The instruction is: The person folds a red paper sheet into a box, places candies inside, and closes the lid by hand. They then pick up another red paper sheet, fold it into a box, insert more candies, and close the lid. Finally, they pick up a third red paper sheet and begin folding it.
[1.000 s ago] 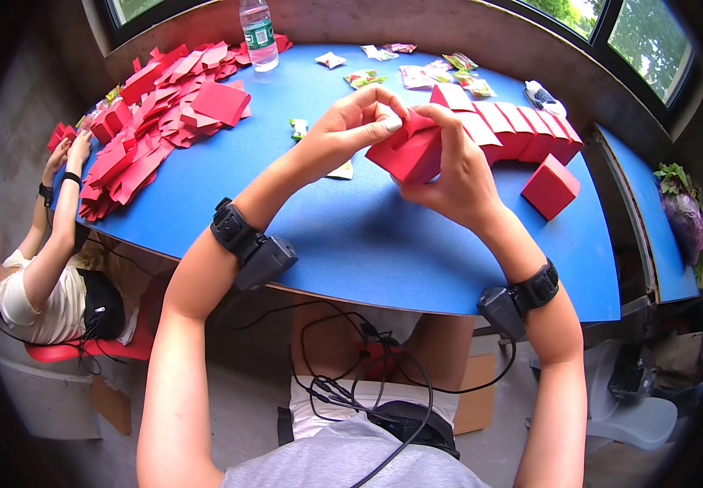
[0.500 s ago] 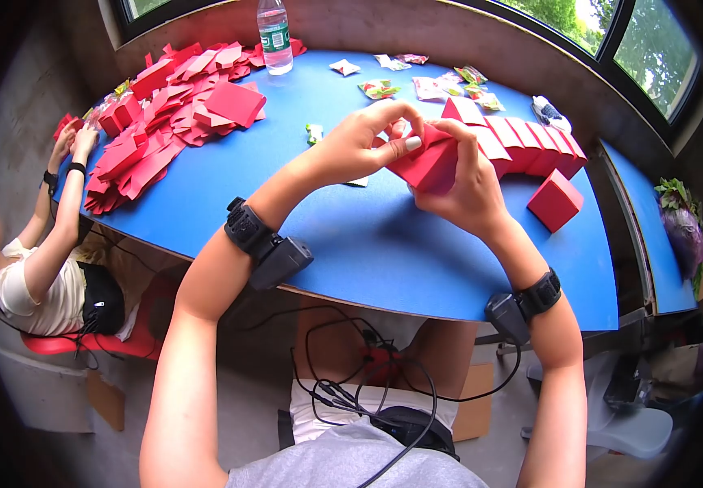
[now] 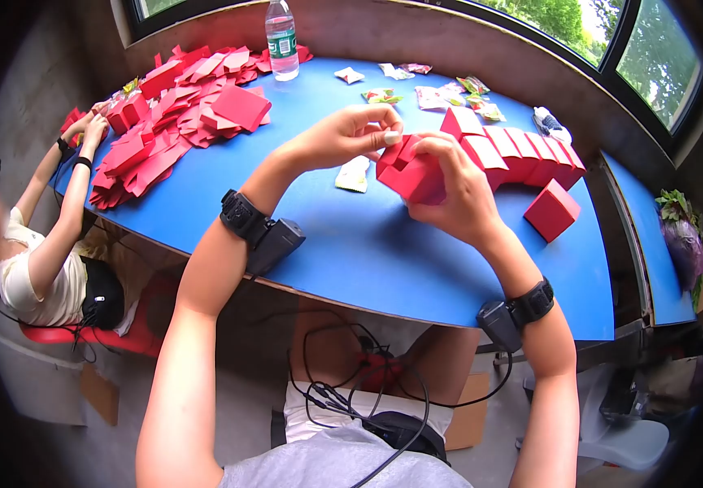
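A small red paper box (image 3: 411,177) is held up above the blue table (image 3: 327,220), with flaps standing up at its top. My right hand (image 3: 459,191) wraps round its right side and underside. My left hand (image 3: 350,138) is closed in a pinch at the box's upper left edge, thumb and fingertips against a flap; the exact contact is partly hidden. Beyond my right hand stands a row of red boxes (image 3: 522,154). One separate red box (image 3: 553,211) sits in front of the row. A white wrapped packet (image 3: 353,174) lies just below my left hand.
A heap of flat red boxes (image 3: 164,122) covers the table's left side. A water bottle (image 3: 282,45) stands at the back, with several wrapped sweets (image 3: 433,96) to its right. At the far left, another person's hands (image 3: 91,126) handle something red. Cables (image 3: 359,382) hang over my lap.
My left hand has shifted slightly left along the box, and the box has tilted, showing its top flaps. The white packet, mostly hidden before, is now in view.
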### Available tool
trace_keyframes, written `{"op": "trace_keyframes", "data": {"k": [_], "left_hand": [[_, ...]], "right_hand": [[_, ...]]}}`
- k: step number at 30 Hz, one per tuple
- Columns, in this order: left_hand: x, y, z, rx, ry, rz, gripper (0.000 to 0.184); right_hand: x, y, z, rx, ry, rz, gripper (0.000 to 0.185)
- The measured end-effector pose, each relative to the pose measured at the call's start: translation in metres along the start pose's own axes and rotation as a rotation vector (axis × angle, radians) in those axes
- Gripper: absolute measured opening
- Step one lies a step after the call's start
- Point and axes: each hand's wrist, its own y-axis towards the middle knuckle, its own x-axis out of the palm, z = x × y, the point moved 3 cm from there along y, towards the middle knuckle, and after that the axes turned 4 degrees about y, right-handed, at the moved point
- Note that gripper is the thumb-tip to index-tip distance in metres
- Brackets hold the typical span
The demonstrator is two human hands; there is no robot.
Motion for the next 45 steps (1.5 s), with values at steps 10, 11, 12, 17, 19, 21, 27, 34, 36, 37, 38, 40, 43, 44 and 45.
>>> {"op": "trace_keyframes", "data": {"k": [10, 11, 12, 17, 19, 21, 27, 34, 36, 37, 38, 40, 43, 44, 45], "left_hand": [[0.014, 0.005, 0.008, 0.060, 0.014, 0.132, 0.018], [0.015, 0.003, 0.014, 0.101, 0.255, 0.184, 0.019], [0.016, 0.002, 0.022, 0.142, 0.498, 0.234, 0.020], [0.018, 0.002, 0.025, 0.235, 0.556, 0.316, 0.021], [0.019, 0.001, 0.024, 0.232, 0.596, 0.329, 0.022], [0.019, 0.002, 0.026, 0.257, 0.622, 0.340, 0.022], [0.020, 0.003, 0.020, 0.238, 0.600, 0.379, 0.015], [0.024, 0.004, 0.024, 0.270, 0.654, 0.323, 0.010], [0.023, 0.003, 0.025, 0.261, 0.629, 0.303, 0.008], [0.023, 0.003, 0.024, 0.253, 0.602, 0.283, 0.007], [0.022, 0.003, 0.023, 0.253, 0.602, 0.283, 0.007], [0.021, 0.003, 0.022, 0.283, 0.582, 0.265, 0.007], [0.023, 0.002, 0.025, 0.294, 0.547, 0.269, 0.008], [0.023, 0.002, 0.026, 0.293, 0.547, 0.270, 0.008], [0.023, 0.002, 0.026, 0.243, 0.523, 0.260, 0.010]], "right_hand": [[-0.001, 0.001, -0.002, 0.009, -0.010, -0.003, 0.060], [0.000, 0.001, -0.001, 0.007, -0.024, -0.003, 0.061], [0.001, 0.001, 0.000, 0.007, -0.025, -0.001, 0.061], [0.004, -0.002, 0.005, 0.011, -0.041, 0.045, 0.068], [0.005, -0.004, 0.006, 0.018, -0.037, 0.052, 0.069], [0.004, -0.003, 0.006, 0.019, -0.037, 0.067, 0.070], [0.003, -0.002, 0.005, 0.063, -0.082, 0.028, 0.079], [0.004, -0.004, 0.007, 0.049, -0.059, 0.056, 0.077], [0.004, -0.005, 0.008, 0.050, -0.072, 0.046, 0.078], [0.005, -0.005, 0.009, 0.044, -0.072, 0.047, 0.079], [0.004, -0.005, 0.009, 0.038, -0.073, 0.049, 0.080], [0.003, -0.005, 0.008, 0.033, -0.115, 0.036, 0.081], [0.004, -0.005, 0.007, 0.017, -0.129, 0.034, 0.082], [0.004, -0.005, 0.007, 0.009, -0.105, 0.046, 0.082], [0.004, -0.006, 0.007, 0.008, -0.104, 0.046, 0.082]]}}
